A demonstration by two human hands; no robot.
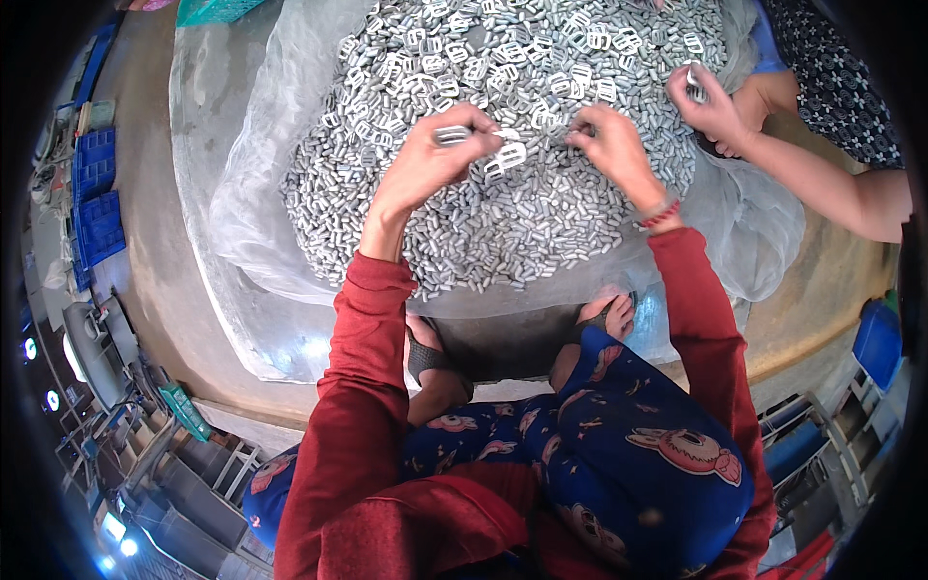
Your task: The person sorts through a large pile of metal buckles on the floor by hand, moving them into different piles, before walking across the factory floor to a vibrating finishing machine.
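Note:
A wide heap of small grey cylinder-shaped pieces (512, 232) lies on a pale mesh sheet, with many silvery slotted metal buckles (503, 75) mixed in, mostly toward its far side. Above the middle of the heap my left hand (435, 159) is closed on metal buckles: one buckle (507, 159) shows at the fingertips and more metal shows inside the curled fingers. To its right my right hand (611, 145), with a red band at the wrist, hovers over the heap with thumb and fingers pinched together. What sits between those fingers, if anything, cannot be made out.
At the right, another person's hand (710, 106) holds a buckle over the heap's edge. Mesh sheet (256, 222) and clear plastic sheeting (203, 174) spread around the heap. A green basket (215, 10) stands far left, blue crates (99, 227) farther left. My sandalled feet are at the near edge.

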